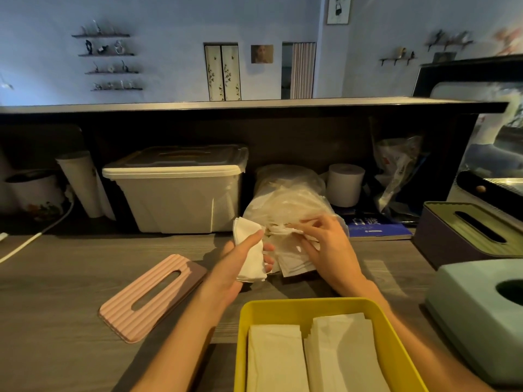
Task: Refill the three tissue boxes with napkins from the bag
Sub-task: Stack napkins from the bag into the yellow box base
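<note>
A clear plastic bag (285, 202) of white napkins lies on the wooden counter, its mouth toward me. My left hand (237, 264) grips a folded bundle of napkins (249, 250) just left of the bag's mouth. My right hand (328, 244) is at the mouth, fingers curled on the plastic and the napkins there. An open yellow tissue box (283, 305) stands nearest me with two stacks of napkins (311, 355) inside. Its pink ribbed lid (152, 295) lies to the left. A dark box with a green slotted lid (469, 230) and a pale teal box (467, 301) stand at the right.
A lidded beige storage bin (175, 193) stands behind, left of the bag. A paper roll (345, 185), a blue booklet (376, 226) and another plastic bag (396, 171) sit behind right. A white cable (34, 239) runs at far left. A dark shelf overhangs the back.
</note>
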Action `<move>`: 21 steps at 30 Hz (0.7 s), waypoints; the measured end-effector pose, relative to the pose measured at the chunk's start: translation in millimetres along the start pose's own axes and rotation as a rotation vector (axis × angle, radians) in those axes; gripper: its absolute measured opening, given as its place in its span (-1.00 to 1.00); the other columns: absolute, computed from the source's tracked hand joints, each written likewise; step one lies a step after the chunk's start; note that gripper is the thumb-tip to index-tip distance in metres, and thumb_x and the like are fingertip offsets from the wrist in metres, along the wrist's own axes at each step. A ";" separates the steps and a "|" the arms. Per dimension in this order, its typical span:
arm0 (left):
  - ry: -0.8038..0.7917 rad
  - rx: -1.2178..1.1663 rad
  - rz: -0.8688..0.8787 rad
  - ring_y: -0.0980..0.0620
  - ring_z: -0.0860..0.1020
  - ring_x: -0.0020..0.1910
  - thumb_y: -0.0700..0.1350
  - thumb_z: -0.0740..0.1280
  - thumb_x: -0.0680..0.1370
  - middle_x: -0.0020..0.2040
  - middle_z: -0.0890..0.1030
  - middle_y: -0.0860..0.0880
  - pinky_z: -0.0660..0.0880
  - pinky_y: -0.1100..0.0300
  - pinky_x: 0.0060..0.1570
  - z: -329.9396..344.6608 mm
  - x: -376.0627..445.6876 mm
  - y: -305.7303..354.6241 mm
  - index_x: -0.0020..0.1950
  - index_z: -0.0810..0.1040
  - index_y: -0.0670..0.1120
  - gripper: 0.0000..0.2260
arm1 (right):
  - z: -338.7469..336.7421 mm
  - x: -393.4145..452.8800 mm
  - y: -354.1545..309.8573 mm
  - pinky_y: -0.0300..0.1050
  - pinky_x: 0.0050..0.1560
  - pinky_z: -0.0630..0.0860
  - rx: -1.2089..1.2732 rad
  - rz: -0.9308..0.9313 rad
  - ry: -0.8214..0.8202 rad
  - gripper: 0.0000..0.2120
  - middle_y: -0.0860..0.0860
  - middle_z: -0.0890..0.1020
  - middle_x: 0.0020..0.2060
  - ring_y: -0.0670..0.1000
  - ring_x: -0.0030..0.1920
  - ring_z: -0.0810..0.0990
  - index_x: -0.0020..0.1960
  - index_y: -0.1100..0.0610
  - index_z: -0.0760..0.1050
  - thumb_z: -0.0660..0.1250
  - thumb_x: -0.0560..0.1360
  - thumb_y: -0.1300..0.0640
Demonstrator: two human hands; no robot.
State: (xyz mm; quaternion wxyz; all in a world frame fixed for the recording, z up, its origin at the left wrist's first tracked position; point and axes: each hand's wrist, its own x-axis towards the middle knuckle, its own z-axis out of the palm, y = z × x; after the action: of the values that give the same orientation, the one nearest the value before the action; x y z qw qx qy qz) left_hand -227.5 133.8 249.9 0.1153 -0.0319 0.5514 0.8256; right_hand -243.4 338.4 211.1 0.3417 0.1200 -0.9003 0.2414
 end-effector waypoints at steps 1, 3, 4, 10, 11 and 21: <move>-0.001 -0.008 -0.005 -0.11 0.54 -0.35 -0.14 0.43 0.57 -0.14 0.63 -0.27 0.48 0.12 -0.38 0.8 -1.4 0.4 0.37 0.39 -0.27 -0.56 | -3.3 1.0 -2.4 0.02 0.20 0.54 0.007 -0.028 0.020 -0.72 -0.03 0.52 0.22 -0.02 0.18 0.48 0.26 -0.08 0.65 0.43 0.57 0.08; 0.003 -0.015 -0.002 -0.10 0.52 -0.35 -0.16 0.41 0.58 -0.15 0.60 -0.25 0.48 0.11 -0.38 2.1 -3.0 1.8 0.29 0.46 -0.25 -0.67 | -11.3 2.2 -7.4 -0.11 0.27 0.49 0.029 -0.085 0.049 -0.76 -0.05 0.52 0.26 -0.07 0.24 0.47 0.25 -0.03 0.65 0.41 0.59 0.08; 0.014 -0.005 0.012 -0.10 0.52 -0.35 -0.16 0.41 0.59 -0.15 0.60 -0.24 0.49 0.11 -0.38 2.1 -3.3 2.2 0.22 0.49 -0.22 -0.75 | -15.3 2.2 -10.0 -0.19 0.28 0.46 0.066 -0.105 0.066 -0.78 -0.08 0.55 0.24 -0.10 0.25 0.49 0.23 -0.01 0.65 0.39 0.60 0.09; 0.021 0.054 0.029 0.00 0.60 -0.45 -0.13 0.36 0.62 -0.36 0.67 -0.07 0.57 0.18 -0.44 3.3 -7.6 5.3 0.00 0.47 -0.06 -0.92 | -46.2 4.3 -35.3 -0.29 0.02 0.60 0.598 0.237 0.048 -0.84 -0.21 0.70 -0.01 -0.20 0.05 0.65 0.17 -0.11 0.60 0.36 0.63 0.09; 0.014 0.073 0.026 0.04 0.61 -0.47 -0.11 0.35 0.62 -0.39 0.67 -0.02 0.58 0.18 -0.42 3.6 -8.1 5.6 0.03 0.47 -0.05 -0.93 | -49.1 5.3 -37.8 -0.23 0.03 0.63 0.680 0.302 0.028 -0.85 -0.16 0.72 -0.01 -0.18 0.05 0.67 0.16 -0.11 0.60 0.35 0.63 0.07; -0.070 -0.144 -0.224 -0.17 0.68 -0.35 0.05 0.28 0.63 -0.35 0.69 -0.19 0.59 0.03 -0.42 21.9 -19.9 0.4 -0.05 0.60 -0.14 -0.72 | -52.6 7.0 -49.5 -0.09 0.11 0.64 1.040 0.562 -0.292 -0.81 0.06 0.74 0.03 0.03 0.08 0.71 0.17 0.14 0.59 0.37 0.61 0.07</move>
State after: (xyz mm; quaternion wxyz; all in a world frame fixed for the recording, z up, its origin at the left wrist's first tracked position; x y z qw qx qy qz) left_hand -206.6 150.7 262.4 0.2233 -0.0724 0.4794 0.8456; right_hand -200.4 322.9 267.5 0.0346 0.0610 -0.6992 0.7115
